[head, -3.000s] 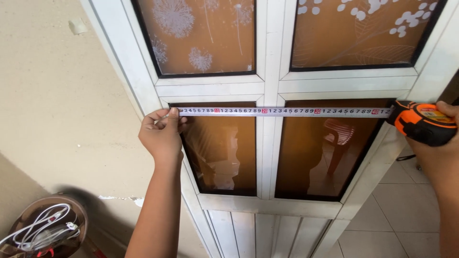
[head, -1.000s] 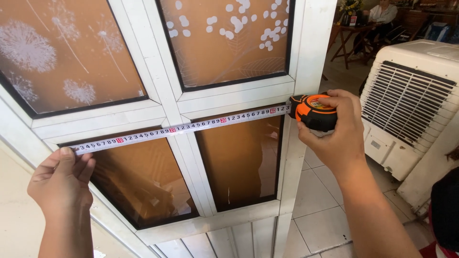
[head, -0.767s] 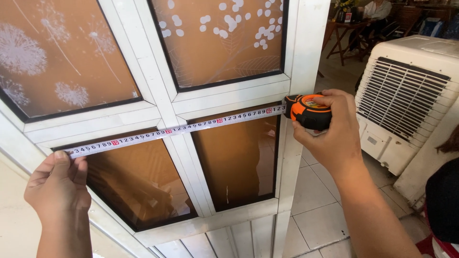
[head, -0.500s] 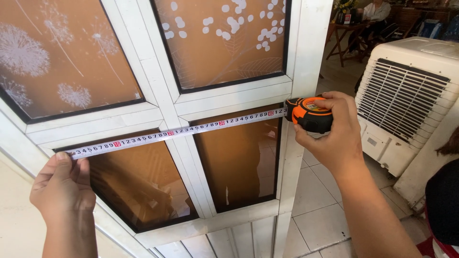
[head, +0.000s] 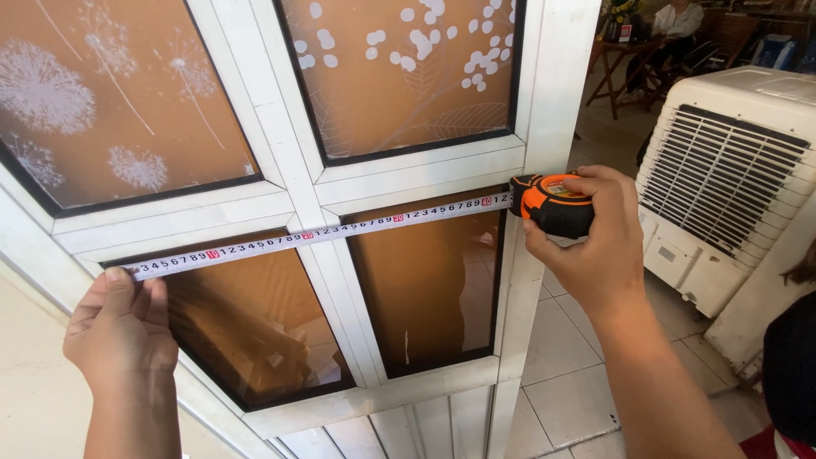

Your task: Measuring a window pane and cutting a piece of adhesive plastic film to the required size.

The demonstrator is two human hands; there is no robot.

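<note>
The left hand (head: 119,327) hides the tape's (head: 323,231) end hook.

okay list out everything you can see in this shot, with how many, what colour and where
tape measure: one, orange and black case, blade stretched across the door's lower panes
door: one, white frame, four amber glass panes, upper two with white flower print, fills left and centre
air cooler: one, white, slatted grille, right
floor tiles: pale, lower right
wooden table: one, brown, top right, far back
left hand: pins blade end, lower left
right hand: grips case at door's right edge
</note>
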